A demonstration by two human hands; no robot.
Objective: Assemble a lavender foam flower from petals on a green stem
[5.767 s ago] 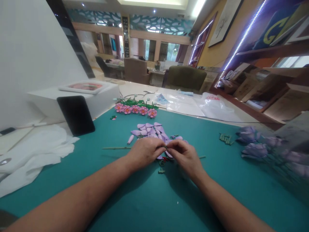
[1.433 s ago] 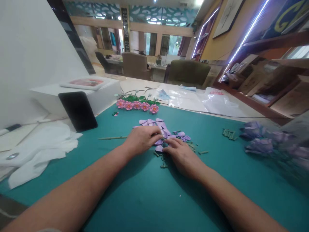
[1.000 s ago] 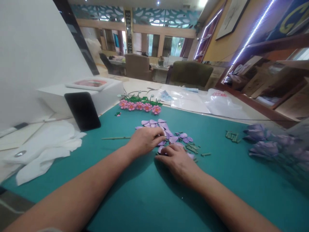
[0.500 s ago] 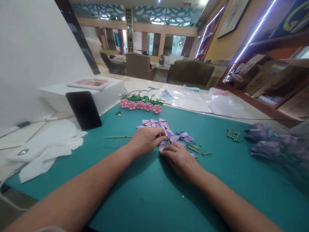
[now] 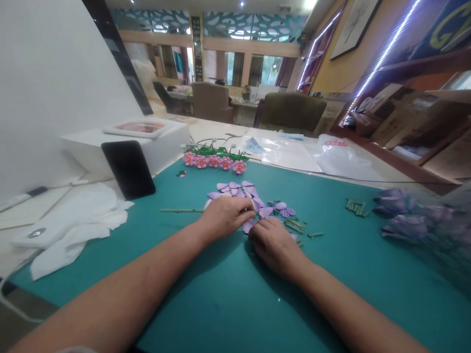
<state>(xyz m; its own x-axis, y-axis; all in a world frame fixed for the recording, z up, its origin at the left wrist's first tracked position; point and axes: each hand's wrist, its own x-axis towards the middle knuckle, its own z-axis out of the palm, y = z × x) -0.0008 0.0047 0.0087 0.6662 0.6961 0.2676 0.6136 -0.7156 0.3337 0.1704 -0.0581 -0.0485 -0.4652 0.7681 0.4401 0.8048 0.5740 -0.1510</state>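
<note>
My left hand (image 5: 228,214) is closed, thumb and forefinger pinched together beside a pile of lilac plastic petals (image 5: 247,189). A thin green flower stem (image 5: 180,211) sticks out leftward from behind this hand, which holds it; the stem's other end is hidden. Just right of it, my right hand (image 5: 276,246) has its fingers curled in at the near edge of the petals, and whatever they grip is hidden. Beyond that hand lie lilac round openwork pieces (image 5: 284,213) and small green stick pieces (image 5: 294,225).
Pink toy flowers (image 5: 214,161) lie at the back of the green mat (image 5: 221,304). A black phone (image 5: 128,168) leans on a white box (image 5: 169,135) at left, near white tissue (image 5: 84,235). Purple wrapped flowers (image 5: 403,223) and more green pieces (image 5: 356,207) are at right.
My left hand has shifted slightly right, and the green stem has moved right with it. My right hand's fingers have drawn slightly right and curled more.
</note>
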